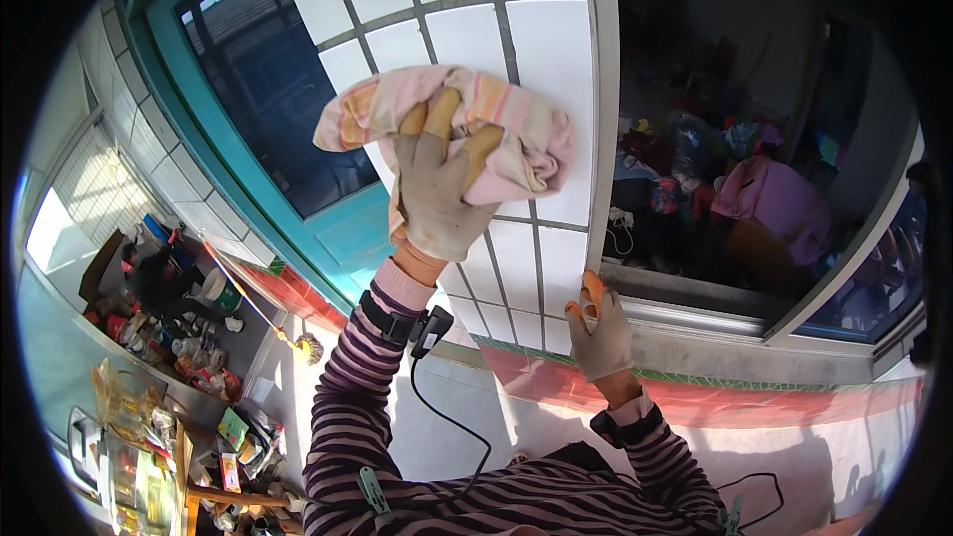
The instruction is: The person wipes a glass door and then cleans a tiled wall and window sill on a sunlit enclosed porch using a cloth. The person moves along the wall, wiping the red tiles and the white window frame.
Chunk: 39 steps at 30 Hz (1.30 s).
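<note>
Wearing a pale work glove with orange-tan fingertips, my left hand point(439, 179) presses a bunched cloth point(514, 126) against the white wall tiles point(551, 45). The cloth is pink and cream with orange stripes. Its folds spread out on both sides of my fingers. My right hand point(601, 327), in a similar glove, rests lower down at the tiled corner beside the window frame point(604, 126). Its fingers are partly bent around the edge, and no object shows in it.
A teal door point(313, 238) stands left of the tiles. At the right, the open window shows a pink cloth point(782, 208) among piled items. A mop point(301, 346), a white bucket point(221, 290) and cluttered goods lie at the lower left. A black cable point(476, 432) hangs from my left wrist.
</note>
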### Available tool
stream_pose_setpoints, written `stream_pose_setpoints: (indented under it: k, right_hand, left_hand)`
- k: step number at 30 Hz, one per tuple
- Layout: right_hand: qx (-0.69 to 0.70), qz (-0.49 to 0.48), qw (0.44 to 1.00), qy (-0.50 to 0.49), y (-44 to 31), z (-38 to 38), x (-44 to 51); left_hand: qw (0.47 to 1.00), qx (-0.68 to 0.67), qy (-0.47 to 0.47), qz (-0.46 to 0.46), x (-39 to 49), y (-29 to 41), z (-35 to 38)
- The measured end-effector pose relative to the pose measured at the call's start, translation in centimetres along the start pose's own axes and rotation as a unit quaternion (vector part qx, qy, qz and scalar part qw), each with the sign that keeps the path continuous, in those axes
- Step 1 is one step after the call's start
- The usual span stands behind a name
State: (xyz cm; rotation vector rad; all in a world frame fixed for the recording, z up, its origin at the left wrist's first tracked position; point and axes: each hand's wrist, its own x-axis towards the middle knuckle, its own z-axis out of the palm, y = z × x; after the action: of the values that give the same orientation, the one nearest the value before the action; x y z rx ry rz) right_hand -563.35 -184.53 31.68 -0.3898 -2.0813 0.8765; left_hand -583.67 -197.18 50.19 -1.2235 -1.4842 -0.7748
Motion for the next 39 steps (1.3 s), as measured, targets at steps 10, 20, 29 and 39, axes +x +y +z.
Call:
stream_pose_setpoints:
  k: [10, 20, 29, 39]
  right_hand:
    - [0.09, 0.054, 0.992, -0.068, 3.5, -1.5, -3.5]
    - [-0.064, 0.261, 0.913, -0.308, 12.3, -8.1, -12.5]
    - [-0.201, 0.445, 0.767, -0.417, 22.9, -13.1, -27.9]
    - [-0.228, 0.727, 0.613, -0.208, 22.9, -16.1, -51.9]
  left_hand:
    - [0.998, 0.053, -0.038, 0.007, -7.5, -1.5, -1.6]
    - [0.988, 0.0, -0.147, 0.046, -14.7, 4.2, 2.1]
    - [0.753, -0.256, -0.217, -0.566, -36.1, 5.0, 0.0]
    - [0.467, -0.25, -0.539, -0.655, -44.1, 8.4, -0.6]
